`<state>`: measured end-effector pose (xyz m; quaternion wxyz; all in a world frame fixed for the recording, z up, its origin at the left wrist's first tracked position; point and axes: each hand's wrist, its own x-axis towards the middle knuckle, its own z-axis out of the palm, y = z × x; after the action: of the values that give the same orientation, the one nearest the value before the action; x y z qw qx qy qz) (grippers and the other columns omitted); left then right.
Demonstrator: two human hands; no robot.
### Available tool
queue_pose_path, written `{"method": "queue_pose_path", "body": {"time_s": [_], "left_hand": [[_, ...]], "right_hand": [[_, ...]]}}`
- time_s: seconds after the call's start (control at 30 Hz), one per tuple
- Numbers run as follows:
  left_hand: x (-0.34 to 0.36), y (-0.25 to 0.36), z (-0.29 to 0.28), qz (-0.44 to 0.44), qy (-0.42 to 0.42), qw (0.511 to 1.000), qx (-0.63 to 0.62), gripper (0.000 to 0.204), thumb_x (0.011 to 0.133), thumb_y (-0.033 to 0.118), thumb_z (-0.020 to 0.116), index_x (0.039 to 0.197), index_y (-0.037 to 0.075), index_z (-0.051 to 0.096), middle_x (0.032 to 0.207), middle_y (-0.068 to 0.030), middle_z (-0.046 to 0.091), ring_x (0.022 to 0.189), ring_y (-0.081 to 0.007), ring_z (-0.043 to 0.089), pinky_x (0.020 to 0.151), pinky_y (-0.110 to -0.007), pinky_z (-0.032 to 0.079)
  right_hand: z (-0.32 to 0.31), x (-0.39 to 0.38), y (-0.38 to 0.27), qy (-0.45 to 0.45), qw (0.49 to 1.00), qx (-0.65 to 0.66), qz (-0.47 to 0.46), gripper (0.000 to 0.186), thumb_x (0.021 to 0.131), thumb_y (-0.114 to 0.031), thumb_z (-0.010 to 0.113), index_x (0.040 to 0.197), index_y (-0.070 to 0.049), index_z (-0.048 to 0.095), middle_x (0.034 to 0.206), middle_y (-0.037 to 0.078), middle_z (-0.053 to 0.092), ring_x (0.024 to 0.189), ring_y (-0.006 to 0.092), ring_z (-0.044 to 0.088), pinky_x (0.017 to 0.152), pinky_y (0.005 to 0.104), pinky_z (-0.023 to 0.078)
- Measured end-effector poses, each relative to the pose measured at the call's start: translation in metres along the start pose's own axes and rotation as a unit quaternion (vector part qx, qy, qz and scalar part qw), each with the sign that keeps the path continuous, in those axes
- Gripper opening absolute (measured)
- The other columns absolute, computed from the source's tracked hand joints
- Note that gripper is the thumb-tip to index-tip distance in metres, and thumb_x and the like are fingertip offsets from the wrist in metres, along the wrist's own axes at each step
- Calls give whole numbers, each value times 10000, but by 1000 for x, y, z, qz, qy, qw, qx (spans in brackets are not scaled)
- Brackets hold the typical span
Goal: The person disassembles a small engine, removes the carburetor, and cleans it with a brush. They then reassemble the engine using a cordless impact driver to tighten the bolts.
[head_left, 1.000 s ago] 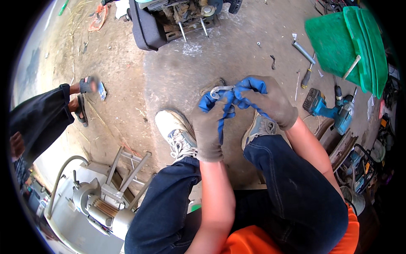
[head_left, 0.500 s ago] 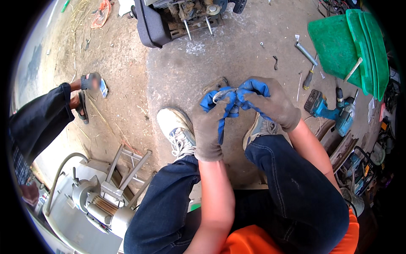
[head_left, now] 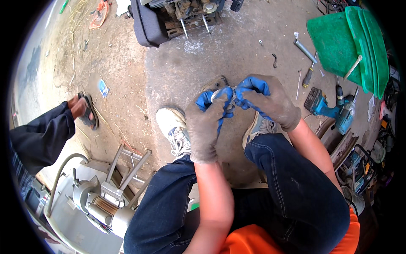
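My left hand (head_left: pixel 209 116), in a grey glove with blue palm and fingers, is closed in a pinch. A small grey curved piece (head_left: pixel 216 94) shows between its fingers; its kind is too small to tell. Close beside it, my right hand (head_left: pixel 266 99), gloved alike, has its fingertips pressed together. What lies between those fingertips is hidden. Both hands are held over the floor, between my two shoes. Just beyond the left fingers a flat, dirty brownish part (head_left: pixel 215 83) lies on the concrete.
Ahead stands a dirty engine (head_left: pixel 182 17) with two studs. At right lie a blue cordless drill (head_left: pixel 323 106), a screwdriver (head_left: pixel 310 75), a metal tube (head_left: pixel 304 51) and a green plastic panel (head_left: pixel 338 44). A motor-driven machine (head_left: pixel 99 205) is at lower left. Another person's leg (head_left: pixel 46 131) reaches in at left.
My left hand has shifted slightly left, and less of the grey piece shows between my hands. The other person's foot has stepped nearer, baring a blue packet on the floor.
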<state>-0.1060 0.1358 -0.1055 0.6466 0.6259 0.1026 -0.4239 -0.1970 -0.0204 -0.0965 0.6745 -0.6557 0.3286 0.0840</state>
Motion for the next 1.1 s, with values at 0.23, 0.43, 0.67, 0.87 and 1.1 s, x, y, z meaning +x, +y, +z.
{"method": "queue_pose_path", "body": {"time_s": [0.23,0.43,0.67,0.87,1.1], "left_hand": [[16,-14,-25,100,-16,990,-101,387,1043,258,529,1275,-49,574,1137,-183,660,930,-240,695,810,-345,583],[13,-18,-16,144,-89,981,-98,465,963,70,586,1404,-39,488,1295,-200,605,1187,-277,607,1026,-396,485],[16,-30,-13,135,-188,960,-159,480,871,13,585,1345,-54,551,1347,-178,598,1229,-269,586,1065,-385,450],[18,-35,-10,152,-206,954,-159,449,864,61,600,1301,-43,589,1349,-182,597,1223,-264,592,1070,-385,444],[14,-29,-10,114,-127,977,-128,217,925,50,610,1106,-53,673,1215,-156,668,1124,-230,634,1008,-348,478]], "right_hand": [[-11,6,4,-24,966,256,37,248,962,-228,610,995,14,655,831,94,684,721,147,657,635,274,534],[-8,4,3,-53,959,275,50,247,966,-226,604,990,15,652,836,107,684,685,162,655,586,287,532],[-1,4,17,-86,914,383,99,257,956,-244,619,970,10,653,793,122,675,652,201,652,564,317,529],[-1,2,22,-136,888,428,101,255,974,-238,624,1002,6,695,826,96,703,691,157,674,571,278,528],[6,3,19,-116,884,429,148,298,986,-288,610,998,-4,700,841,93,709,654,154,659,560,279,527]]}}
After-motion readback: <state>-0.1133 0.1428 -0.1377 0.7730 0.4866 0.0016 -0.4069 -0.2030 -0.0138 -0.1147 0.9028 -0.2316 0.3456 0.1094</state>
